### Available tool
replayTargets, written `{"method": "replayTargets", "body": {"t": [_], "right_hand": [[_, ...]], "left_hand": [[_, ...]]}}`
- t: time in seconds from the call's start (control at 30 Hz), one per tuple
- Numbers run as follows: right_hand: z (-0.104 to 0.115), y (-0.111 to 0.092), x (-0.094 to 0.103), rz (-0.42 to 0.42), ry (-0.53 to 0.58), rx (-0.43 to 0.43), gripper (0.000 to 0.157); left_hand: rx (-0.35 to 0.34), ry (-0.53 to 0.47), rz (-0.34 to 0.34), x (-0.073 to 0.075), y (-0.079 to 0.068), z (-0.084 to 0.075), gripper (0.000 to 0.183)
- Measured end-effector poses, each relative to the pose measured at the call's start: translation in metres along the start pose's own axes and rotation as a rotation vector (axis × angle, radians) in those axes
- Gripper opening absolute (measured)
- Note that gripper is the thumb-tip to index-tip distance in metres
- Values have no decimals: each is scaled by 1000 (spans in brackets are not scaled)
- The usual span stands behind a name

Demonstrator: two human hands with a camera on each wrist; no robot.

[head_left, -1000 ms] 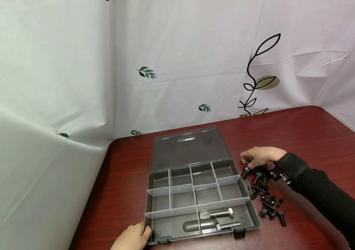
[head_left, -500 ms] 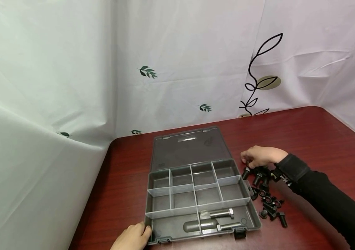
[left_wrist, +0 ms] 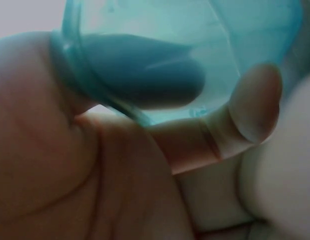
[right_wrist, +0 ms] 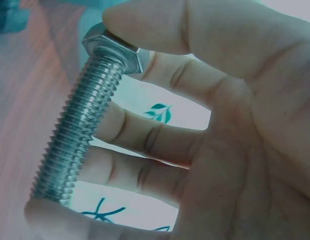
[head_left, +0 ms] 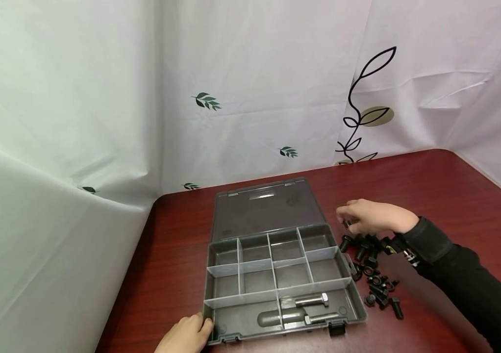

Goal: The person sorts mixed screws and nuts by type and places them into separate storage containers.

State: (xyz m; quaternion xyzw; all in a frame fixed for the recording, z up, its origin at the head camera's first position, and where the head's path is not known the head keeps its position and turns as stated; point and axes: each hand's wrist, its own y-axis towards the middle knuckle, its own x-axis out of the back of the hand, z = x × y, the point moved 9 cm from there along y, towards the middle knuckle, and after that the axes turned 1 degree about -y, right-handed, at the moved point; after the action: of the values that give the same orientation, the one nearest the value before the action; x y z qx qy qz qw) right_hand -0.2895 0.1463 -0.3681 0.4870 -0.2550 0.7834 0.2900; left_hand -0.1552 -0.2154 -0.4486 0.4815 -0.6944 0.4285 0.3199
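Above the scattered black hardware, just past the right wall of the case (head_left: 235, 319), gripping a metallic hex-head bolt (right_wrist: 77, 127) in the right hand (head_left: 371, 215) — thumb on the head, a finger at the threaded tip, the others curled behind the shank. Apparently lifted off the table (head_left: 453, 196), and not over any compartment. Down at the near left corner, grasping the case wall with the left hand (head_left: 184, 335), fingers curled over it; too blurred in the left wrist view to tell the exact hold.

Behind, with the lid (head_left: 268, 211) laid back flat, looking like early going: two silver bolts (head_left: 310, 300) down in the front right compartment (head_left: 347, 299), none seen in the eight smaller compartments (head_left: 257, 283). Left outside — plenty of black bolts (head_left: 378, 290) and ring-shaped pieces (head_left: 373, 281), loose on the table.
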Motion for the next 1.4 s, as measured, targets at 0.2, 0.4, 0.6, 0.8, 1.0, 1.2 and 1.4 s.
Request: {"method": "replayTargets", "body": {"t": [0.2,0.4,0.6,0.8,1.0,1.2,1.4], "right_hand": [[16,1,-2,37,-5,19,16],[34,0,-2,38,-50,40,17],[55,-2,-1,23,-81,53,16],[75,-1,-5,45,-30,92,13],[94,-3,-9,73,20,139,17],[116,-8,-6,108,74,174,20],[135,-11,-8,127,58,216,18]], "left_hand": [[17,-3,21,-2,0,0,27],[33,-1,29,-3,1,1,26],[31,-6,31,-3,1,1,25],[29,0,19,-2,1,2,25],[20,-3,9,-1,1,2,25],[36,-8,10,1,1,1,26],[48,-14,29,0,1,2,26]]}}
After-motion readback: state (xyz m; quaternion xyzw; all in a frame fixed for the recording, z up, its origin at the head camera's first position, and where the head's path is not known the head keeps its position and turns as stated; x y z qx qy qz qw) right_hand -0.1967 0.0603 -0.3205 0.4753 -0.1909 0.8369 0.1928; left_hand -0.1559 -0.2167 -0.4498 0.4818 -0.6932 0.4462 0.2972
